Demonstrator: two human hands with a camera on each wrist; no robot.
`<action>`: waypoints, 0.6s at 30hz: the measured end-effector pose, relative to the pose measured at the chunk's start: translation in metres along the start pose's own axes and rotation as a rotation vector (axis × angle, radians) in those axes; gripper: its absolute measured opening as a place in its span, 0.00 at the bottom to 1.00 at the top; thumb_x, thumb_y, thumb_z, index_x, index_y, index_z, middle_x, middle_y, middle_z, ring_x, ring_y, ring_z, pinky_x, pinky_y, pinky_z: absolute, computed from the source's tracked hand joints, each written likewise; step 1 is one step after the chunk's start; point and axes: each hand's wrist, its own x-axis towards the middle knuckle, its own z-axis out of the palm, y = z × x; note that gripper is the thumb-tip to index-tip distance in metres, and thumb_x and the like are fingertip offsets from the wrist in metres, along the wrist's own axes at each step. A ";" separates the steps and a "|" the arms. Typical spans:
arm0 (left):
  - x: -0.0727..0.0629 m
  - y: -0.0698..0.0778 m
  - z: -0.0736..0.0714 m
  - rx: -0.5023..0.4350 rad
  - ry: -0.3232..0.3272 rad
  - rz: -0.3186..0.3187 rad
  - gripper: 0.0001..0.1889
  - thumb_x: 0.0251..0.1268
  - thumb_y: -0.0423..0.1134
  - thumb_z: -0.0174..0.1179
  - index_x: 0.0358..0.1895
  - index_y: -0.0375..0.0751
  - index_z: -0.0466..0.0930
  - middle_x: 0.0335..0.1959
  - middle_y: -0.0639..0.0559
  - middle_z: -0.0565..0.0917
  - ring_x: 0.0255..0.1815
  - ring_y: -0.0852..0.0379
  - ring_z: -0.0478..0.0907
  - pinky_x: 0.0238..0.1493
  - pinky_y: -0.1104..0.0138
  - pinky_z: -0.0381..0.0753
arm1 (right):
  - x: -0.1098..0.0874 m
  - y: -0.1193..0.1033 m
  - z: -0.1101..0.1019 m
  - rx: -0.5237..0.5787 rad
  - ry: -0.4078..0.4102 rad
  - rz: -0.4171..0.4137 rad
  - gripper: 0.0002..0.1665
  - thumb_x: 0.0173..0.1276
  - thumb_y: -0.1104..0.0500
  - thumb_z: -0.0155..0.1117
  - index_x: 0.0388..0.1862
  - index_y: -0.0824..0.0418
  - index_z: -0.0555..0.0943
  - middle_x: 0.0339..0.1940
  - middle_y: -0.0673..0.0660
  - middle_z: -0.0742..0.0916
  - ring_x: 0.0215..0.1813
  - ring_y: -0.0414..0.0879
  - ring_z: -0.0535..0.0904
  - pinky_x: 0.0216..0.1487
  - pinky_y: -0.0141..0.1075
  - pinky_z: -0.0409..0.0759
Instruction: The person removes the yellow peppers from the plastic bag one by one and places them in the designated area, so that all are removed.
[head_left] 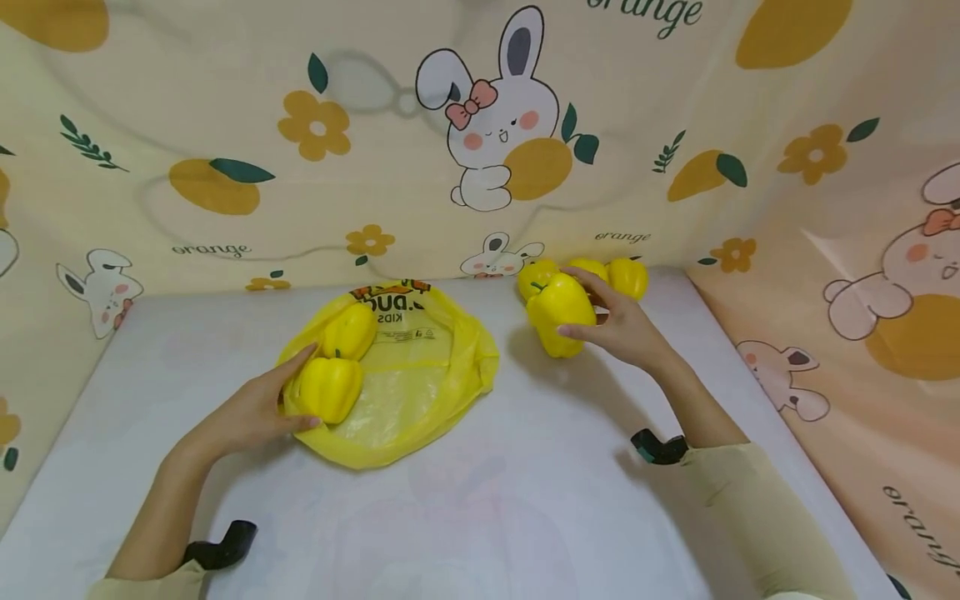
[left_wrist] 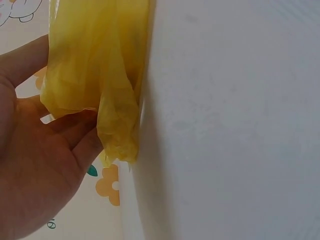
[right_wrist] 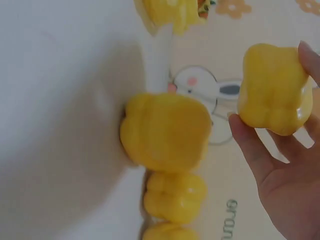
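Note:
My right hand holds a yellow bell pepper between thumb and fingers, raised over the table with its shadow below. In the right wrist view the same pepper appears at upper right, lobed end showing. At the left, my left hand grips the side of a yellow plastic bag, thumb at the rim and fingers along the outer wall. Inside the bag's wide mouth lie two yellow bell peppers, a nearer one and a farther one. The left wrist view shows the bag's crumpled outside.
Behind the right hand, several more yellow bell peppers sit in a row by the back wall; the right wrist view shows the closest pepper large. A patterned cloth hangs at the back and sides of the white table.

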 end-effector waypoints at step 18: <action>0.001 0.000 0.001 -0.016 0.002 0.017 0.56 0.55 0.53 0.73 0.81 0.47 0.45 0.77 0.30 0.55 0.74 0.27 0.52 0.68 0.32 0.55 | -0.022 0.026 -0.029 -0.148 0.128 0.046 0.47 0.66 0.47 0.71 0.79 0.40 0.58 0.75 0.57 0.69 0.60 0.57 0.74 0.48 0.31 0.78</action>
